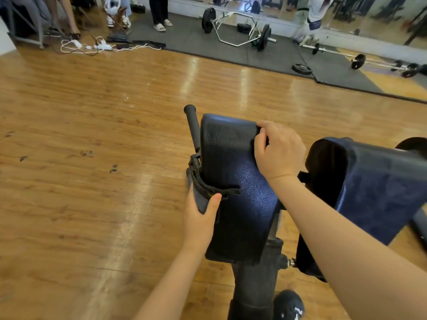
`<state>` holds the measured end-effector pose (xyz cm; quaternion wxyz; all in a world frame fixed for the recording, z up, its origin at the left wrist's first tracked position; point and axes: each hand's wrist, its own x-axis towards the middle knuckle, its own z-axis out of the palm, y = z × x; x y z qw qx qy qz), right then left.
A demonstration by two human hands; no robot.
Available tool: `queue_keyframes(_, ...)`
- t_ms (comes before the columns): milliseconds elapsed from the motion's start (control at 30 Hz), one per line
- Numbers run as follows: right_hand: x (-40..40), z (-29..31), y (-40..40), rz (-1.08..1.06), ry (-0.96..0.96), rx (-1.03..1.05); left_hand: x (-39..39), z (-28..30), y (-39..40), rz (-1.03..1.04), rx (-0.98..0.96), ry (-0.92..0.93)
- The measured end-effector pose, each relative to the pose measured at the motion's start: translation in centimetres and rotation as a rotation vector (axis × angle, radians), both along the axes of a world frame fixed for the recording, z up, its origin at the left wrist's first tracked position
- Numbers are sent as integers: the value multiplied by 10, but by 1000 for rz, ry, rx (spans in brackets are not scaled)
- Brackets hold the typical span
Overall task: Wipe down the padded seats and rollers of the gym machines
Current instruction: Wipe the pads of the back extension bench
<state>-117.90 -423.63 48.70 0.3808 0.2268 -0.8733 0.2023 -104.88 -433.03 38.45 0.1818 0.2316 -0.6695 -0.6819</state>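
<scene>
Right forearm (pixel 342 239) leads to right hand (pixel 279 151) gripping the pad (pixel 233 162); left hand (pixel 201 218) pinches a cloth (pixel 198 199), possibly. Second pad (pixel 374 181) seemingly unwiped.

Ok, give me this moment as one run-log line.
left hand: grips cloth at pad's left edge | right hand: holds left pad top corner | right pad: untouched

Two hands (pixel 201 218) (pixel 279 151), two dark padded cushions (pixel 233 176) (pixel 374 185), one black handle (pixel 193 125), one hex bar (pixel 235 26) and two straight barbells (pixel 337 53) (pixel 392 65) on the floor.
</scene>
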Motion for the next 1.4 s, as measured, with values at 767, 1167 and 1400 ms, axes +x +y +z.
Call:
queue_keyframes(767,-1,-1,0,-11,-11,12,-59,51,-47,-84,372,-33)
queue_keyframes(1167,5,13,2,-32,-278,10,23,67,-31,-70,134,-303)
queue_keyframes(1400,10,28,39,177,-566,-288,-62,126,-17,-71,-959,59)
